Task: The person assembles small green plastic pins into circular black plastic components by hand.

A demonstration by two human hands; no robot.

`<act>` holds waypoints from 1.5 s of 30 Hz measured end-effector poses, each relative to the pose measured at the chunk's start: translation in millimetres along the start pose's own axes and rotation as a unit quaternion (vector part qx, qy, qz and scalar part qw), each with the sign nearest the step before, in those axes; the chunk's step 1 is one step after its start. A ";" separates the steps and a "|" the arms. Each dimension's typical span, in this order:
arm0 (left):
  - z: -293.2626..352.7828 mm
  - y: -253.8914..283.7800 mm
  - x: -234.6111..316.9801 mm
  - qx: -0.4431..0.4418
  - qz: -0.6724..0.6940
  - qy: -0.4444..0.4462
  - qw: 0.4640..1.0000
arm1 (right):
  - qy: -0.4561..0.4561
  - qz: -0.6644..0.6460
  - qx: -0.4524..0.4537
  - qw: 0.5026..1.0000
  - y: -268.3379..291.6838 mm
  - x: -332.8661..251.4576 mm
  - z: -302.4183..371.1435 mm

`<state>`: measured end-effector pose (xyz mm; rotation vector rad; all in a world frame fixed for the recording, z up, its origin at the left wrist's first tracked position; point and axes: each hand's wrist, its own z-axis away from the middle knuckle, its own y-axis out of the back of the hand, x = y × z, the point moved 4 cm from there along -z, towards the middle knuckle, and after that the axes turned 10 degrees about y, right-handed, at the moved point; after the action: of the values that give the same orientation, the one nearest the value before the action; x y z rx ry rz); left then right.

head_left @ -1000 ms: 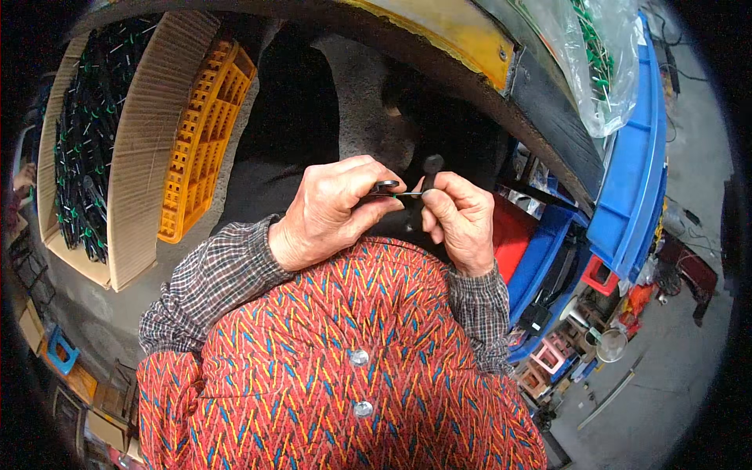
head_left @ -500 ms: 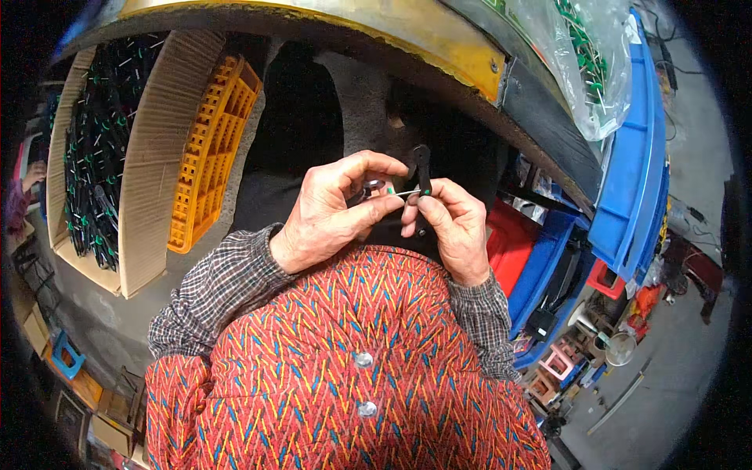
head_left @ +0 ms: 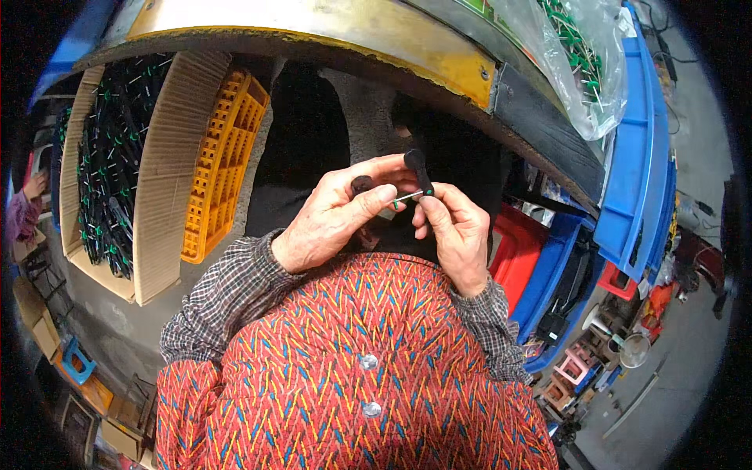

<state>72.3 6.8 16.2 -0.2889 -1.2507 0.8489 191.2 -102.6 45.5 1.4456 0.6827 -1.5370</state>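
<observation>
Both my hands are close together in front of my apron. My left hand point(head_left: 317, 219) is closed, thumb against fingers, around a dark round-ended piece point(head_left: 361, 186) and at the end of a thin metal pin point(head_left: 409, 197) with a green tip. My right hand point(head_left: 458, 231) pinches a narrow black plastic part point(head_left: 417, 166), rounded at its upper end, with a green spot near the thumb. The pin spans the gap between my hands and meets this black part. My fingers hide how the dark pieces join, if they do.
A cardboard box point(head_left: 160, 180) full of black parts with green and metal bits stands left, beside an orange plastic crate point(head_left: 223, 168). The worktable edge point(head_left: 313, 39) runs ahead. At right are a bag of green-ended pins point(head_left: 576, 59), blue trays point(head_left: 630, 157) and a red bin point(head_left: 517, 251).
The black part in my right hand has tilted, its top now leaning left. The pin slants more, its left end lower. More of the dark round-ended piece shows by my left hand.
</observation>
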 end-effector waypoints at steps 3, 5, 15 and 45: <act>-1.4 -0.3 -2.3 0.000 0.053 -0.007 0.999 | 0.007 0.102 0.003 0.995 -1.9 -1.6 -0.5; -4.0 -0.2 -7.2 -0.003 0.085 0.010 0.996 | 0.143 0.204 0.013 0.968 -5.1 -10.1 -4.2; -12.8 -13.8 -5.0 -0.020 0.142 -0.047 0.989 | 0.115 0.342 -0.022 0.932 -20.2 -15.9 -4.0; -20.9 -3.9 -3.6 0.043 0.154 -0.089 0.983 | 0.139 0.360 -0.022 0.922 -22.7 1.2 -4.3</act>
<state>92.7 6.7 9.3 -0.3494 -1.3499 1.2138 173.5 -88.9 39.6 1.6481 0.2763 -0.7504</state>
